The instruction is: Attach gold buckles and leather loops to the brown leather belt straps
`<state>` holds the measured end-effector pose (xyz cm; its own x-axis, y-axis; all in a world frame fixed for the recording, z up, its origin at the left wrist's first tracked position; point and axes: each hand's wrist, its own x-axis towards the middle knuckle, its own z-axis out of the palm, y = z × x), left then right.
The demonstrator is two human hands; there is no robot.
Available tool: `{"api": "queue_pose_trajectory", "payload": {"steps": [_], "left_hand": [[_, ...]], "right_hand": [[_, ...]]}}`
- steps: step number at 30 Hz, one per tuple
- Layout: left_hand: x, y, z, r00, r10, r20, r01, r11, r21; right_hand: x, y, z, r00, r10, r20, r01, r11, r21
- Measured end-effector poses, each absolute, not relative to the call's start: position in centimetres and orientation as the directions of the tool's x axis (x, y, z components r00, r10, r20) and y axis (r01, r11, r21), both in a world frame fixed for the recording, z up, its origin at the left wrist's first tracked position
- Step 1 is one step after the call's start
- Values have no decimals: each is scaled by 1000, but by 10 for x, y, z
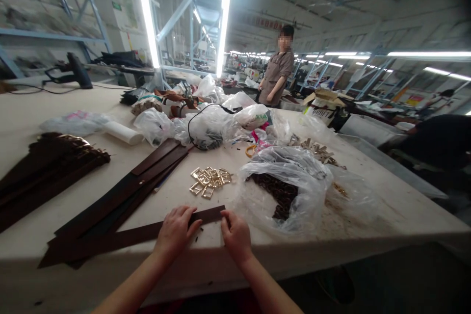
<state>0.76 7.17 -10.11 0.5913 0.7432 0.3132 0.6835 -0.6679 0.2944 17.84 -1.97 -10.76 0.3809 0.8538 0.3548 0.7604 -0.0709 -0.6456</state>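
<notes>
A long dark brown leather strap [136, 233] lies slantwise near the table's front edge. My left hand [176, 230] grips it from above, fingers over the far edge and thumb on the near side. At its squared right end, my right hand [235, 236] pinches the corner between thumb and bent fingers. Just beyond my hands is a small heap of gold-coloured metal buckles [209, 180]. More brown straps [121, 189] are stacked to the left, partly under the held one. To the right, an open clear plastic bag [312, 181] contains small dark brown loops [281, 195].
Another bundle of brown straps [47, 169] lies far left, near a white roll [123, 132]. Plastic bags [206, 122] and leather pieces crowd the table's back. Yellow-handled scissors [250, 150] lie behind the loops' bag. A person [277, 73] stands beyond the table.
</notes>
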Motion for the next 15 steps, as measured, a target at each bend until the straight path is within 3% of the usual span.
{"api": "queue_pose_trajectory", "payload": {"steps": [3,8,10,12,15], "left_hand": [[7,74,-104,590,752,295,688,-659,303],[6,79,-114,614,731,298,670,-683,292],[6,80,-116,612,729,307,668,-684,293],[6,81,-118,607,726,323,664,-687,294],[6,81,-120,597,722,351,663,-690,292]], "right_hand": [[175,-20,-107,370,855,363,757,-51,-652],[210,-15,-97,477,777,411,624,29,-781],[246,-8,-90,503,755,422,680,-44,-732],[288,2,-84,480,780,401,804,-209,-557],[343,24,-77,483,784,390,839,-286,-463]]}}
